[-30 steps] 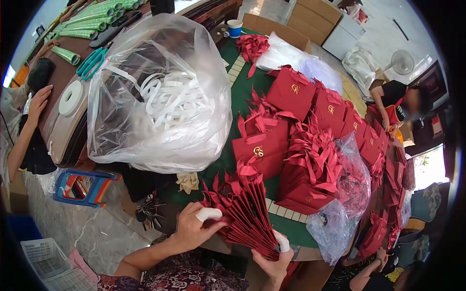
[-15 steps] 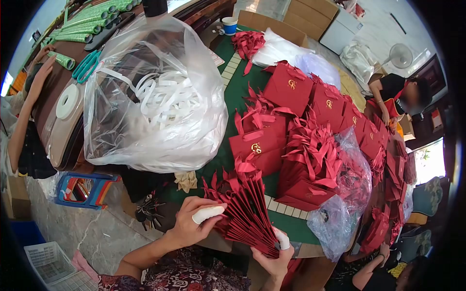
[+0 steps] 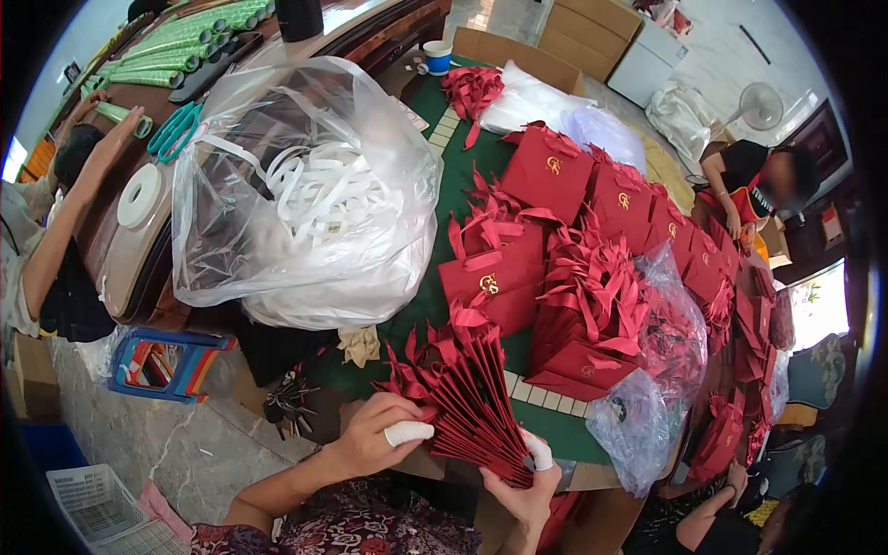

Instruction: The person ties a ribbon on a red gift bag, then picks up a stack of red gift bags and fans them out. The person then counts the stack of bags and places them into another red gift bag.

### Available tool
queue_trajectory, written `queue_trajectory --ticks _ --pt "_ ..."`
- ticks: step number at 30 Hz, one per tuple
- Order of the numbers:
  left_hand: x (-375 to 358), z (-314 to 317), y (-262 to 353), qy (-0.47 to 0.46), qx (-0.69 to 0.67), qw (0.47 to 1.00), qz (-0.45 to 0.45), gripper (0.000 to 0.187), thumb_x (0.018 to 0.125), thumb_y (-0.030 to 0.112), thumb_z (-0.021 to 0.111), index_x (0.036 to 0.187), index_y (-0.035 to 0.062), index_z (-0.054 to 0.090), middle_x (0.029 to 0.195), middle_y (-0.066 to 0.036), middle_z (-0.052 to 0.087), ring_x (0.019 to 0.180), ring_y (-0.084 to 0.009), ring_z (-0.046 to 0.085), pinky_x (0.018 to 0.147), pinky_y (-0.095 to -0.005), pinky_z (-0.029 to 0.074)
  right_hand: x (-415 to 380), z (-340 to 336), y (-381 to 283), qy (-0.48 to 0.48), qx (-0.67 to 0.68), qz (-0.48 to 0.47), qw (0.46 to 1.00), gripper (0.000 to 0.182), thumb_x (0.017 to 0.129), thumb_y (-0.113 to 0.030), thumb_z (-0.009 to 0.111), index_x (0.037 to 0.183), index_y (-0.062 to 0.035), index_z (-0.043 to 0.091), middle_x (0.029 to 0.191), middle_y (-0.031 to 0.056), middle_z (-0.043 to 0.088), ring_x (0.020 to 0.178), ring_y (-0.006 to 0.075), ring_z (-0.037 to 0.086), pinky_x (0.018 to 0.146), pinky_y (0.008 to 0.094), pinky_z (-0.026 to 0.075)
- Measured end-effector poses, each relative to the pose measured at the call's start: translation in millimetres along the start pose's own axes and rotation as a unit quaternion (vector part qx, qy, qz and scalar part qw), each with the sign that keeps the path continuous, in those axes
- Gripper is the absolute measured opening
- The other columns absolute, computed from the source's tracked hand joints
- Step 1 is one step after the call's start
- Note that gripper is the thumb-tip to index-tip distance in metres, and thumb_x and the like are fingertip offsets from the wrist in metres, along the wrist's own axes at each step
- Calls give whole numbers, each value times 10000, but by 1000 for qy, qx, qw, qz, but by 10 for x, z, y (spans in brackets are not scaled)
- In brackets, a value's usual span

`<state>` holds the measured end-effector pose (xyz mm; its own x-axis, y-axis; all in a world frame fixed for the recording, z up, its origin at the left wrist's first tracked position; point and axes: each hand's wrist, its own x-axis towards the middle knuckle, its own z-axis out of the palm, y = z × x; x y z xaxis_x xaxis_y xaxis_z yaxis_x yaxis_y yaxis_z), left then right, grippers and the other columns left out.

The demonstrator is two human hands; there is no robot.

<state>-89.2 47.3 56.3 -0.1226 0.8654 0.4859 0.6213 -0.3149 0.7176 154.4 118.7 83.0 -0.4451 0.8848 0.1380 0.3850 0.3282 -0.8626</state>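
Note:
A fanned stack of flattened dark red paper gift bags (image 3: 481, 393) with red ribbon handles stands tilted up in front of me. My right hand (image 3: 524, 483) grips the stack at its lower right corner, a white cover on its thumb or a finger. At the left edge of the same stack, my left hand (image 3: 381, 435) has its fingers curled in against the bags, and one digit wears a white cover. The fingertips of the left hand are partly hidden by bag edges. Just beyond lies another pile of red gift bags (image 3: 583, 365), ribbons upward.
A clear plastic bag (image 3: 393, 245) of white ribbon fills the left side. Teal scissors (image 3: 174, 132) and a white tape roll (image 3: 139, 196) lie farther left, near another person's arm (image 3: 69, 217). More bags stand along the table (image 3: 393, 324); a person (image 3: 740, 185) works at the far right.
My left hand has shifted slightly along the stack's left edge. The view has tilted a little. At the left, the other person's arm has moved.

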Motion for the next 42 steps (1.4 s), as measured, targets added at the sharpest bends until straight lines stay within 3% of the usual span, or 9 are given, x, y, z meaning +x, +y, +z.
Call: queue_trajectory --ticks 5,11,12,17,24,27,30,35,42 --pt "30 -15 -32 -40 18 998 50 297 694 57 820 972 83 717 833 -59 639 735 -232 636 606 -339 497 7 -7 -13 0 -1 9 1000 682 603 -104 879 1206 18 584 1117 189 670 1035 265 667 923 352 503" --pt "55 5 4 108 -20 992 -65 322 731 117 878 997 57 708 762 -88 628 560 -150 602 479 -253 438 15 -12 3 -1 -18 -8 1000 680 596 -103 881 1197 16 586 1109 195 673 1040 277 670 933 362 503" --pt "75 -6 22 112 -33 983 -138 336 729 123 870 1013 61 701 821 -101 639 632 -191 632 534 -283 476 14 -9 3 -1 -17 -6 1000 680 596 -103 881 1197 16 586 1109 195 673 1040 277 670 933 362 503" --pt "261 -29 -120 3 -3 991 -136 325 738 96 817 1037 84 690 877 -103 671 771 -262 631 690 -341 503 9 -8 -18 0 -5 19 1000 686 590 -104 884 1197 5 582 1105 198 677 1027 288 677 942 375 501" --pt "237 -164 -98 -47 70 984 -160 251 758 52 750 996 110 692 704 -45 606 683 -245 581 640 -348 460 34 -20 -15 3 -27 -10 1000 683 589 -120 883 1189 -10 577 1093 200 689 1033 305 679 969 415 498" --pt "335 -140 -66 1 80 981 -179 246 769 55 744 1005 85 681 728 -51 585 670 -230 568 638 -336 455 38 -32 21 -6 -32 -45 998 715 603 -94 899 1232 -4 570 1135 233 665 1035 305 689 871 367 570" --pt "414 -81 -134 33 69 983 -170 268 789 56 743 1048 46 670 842 -80 645 757 -202 624 699 -298 488 11 -21 45 -4 -28 -24 999 694 593 -126 882 1204 -20 570 1113 212 685 1050 323 678 977 425 496" --pt "559 62 -267 -1 -165 959 -231 234 862 34 699 1091 8 657 1011 -92 714 925 -133 666 818 -271 506 12 -22 47 -6 -14 -20 1000 704 587 -123 892 1203 -18 568 1120 212 683 1048 327 681 961 420 509" --pt "754 6 -414 -99 -238 925 -279 216 855 20 718 1057 -19 654 984 -68 719 935 -110 671 823 -260 518 27 -30 27 -9 -8 -23 1000 698 599 -105 898 1204 -3 567 1139 227 669 1053 308 683 944 404 528"
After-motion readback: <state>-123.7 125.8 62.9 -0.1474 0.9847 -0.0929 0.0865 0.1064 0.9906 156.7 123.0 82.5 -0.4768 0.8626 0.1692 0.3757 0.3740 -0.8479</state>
